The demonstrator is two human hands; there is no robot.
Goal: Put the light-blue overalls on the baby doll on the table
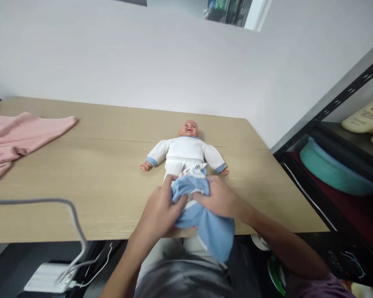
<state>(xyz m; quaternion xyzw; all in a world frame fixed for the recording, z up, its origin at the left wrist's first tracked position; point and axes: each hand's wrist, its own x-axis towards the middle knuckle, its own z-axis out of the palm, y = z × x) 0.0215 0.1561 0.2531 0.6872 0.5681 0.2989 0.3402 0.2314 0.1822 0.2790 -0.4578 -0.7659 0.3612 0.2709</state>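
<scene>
A baby doll (185,147) lies on its back on the wooden table, head toward the wall, dressed in a white top with blue cuffs and white bottoms. Over its lower legs is a bunched blue-and-white baby garment (216,231), whose exact cut I cannot make out. My left hand (161,205) grips the gathered cloth on its left side, thumb and fingers closed. On the other side my right hand (219,196) pinches the same edge. One end of the garment hangs past the table's front edge. The cloth and my hands hide most of the doll's legs.
Pink clothing (21,136) lies at the table's left. A grey cable (49,201) loops over the front left edge to a white box (48,278) below. A shelf rack on the right holds a teal basin (332,169) and cream bottles (365,118).
</scene>
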